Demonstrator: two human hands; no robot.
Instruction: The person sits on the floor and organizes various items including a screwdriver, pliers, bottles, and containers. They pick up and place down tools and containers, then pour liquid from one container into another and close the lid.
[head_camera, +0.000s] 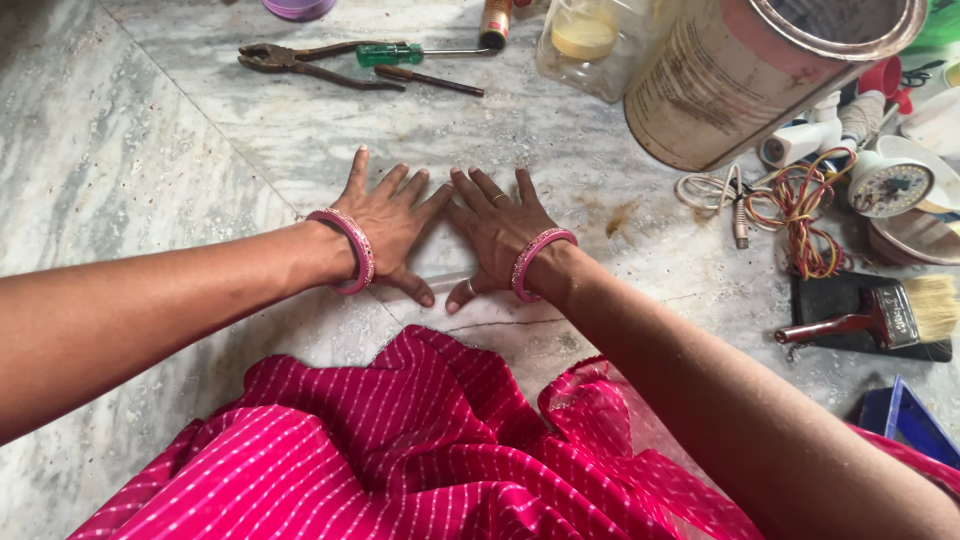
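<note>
My left hand (388, 225) lies flat, palm down, on the grey marble floor (150, 150) with its fingers spread. My right hand (497, 232) rests flat beside it, fingers apart, the two hands nearly touching at the forefingers. Neither hand holds anything. Each wrist wears a pink bangle, and the right hand has rings on two fingers. Pink striped cloth (400, 450) covers my lap just below the hands.
Pliers (290, 62), a green-handled screwdriver (410, 52) and a thin brown tool (428, 80) lie beyond the hands. To the right stand a large tin can (740, 80) and a clear plastic jar (590, 45). Coloured wires (800, 215), a paintbrush (880, 315) and a small clock (888, 185) are there too.
</note>
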